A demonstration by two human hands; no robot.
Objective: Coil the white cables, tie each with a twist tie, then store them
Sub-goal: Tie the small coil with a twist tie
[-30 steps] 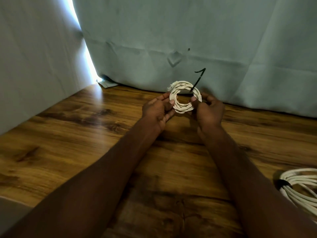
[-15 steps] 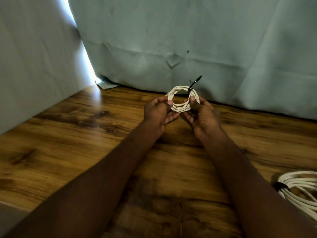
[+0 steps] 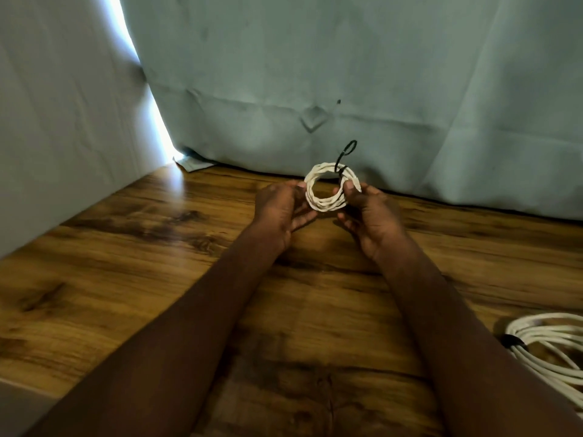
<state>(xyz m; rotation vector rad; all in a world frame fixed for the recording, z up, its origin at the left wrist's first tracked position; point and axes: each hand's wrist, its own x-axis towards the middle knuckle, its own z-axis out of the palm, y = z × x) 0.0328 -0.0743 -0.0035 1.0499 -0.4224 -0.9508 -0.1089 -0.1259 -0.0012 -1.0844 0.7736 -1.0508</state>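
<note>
Head view: a small white coil (image 3: pixel 328 190) is held up over the desk (image 3: pixel 126 263), a black tie (image 3: pixel 342 159) looped round its top with the ends not yet twisted flat, by the look of it. The left hand (image 3: pixel 279 209) pinches the coil's left edge; the right hand (image 3: pixel 369 212) pinches its right edge, its lower fingers (image 3: pixel 345 222) loosely spread. A second coil (image 3: pixel 549 348) lies tied at right. Storing seems left.

A dark-grained wooden table (image 3: pixel 126 279) carries a tied white cable coil (image 3: pixel 549 348) at its right edge.
</note>
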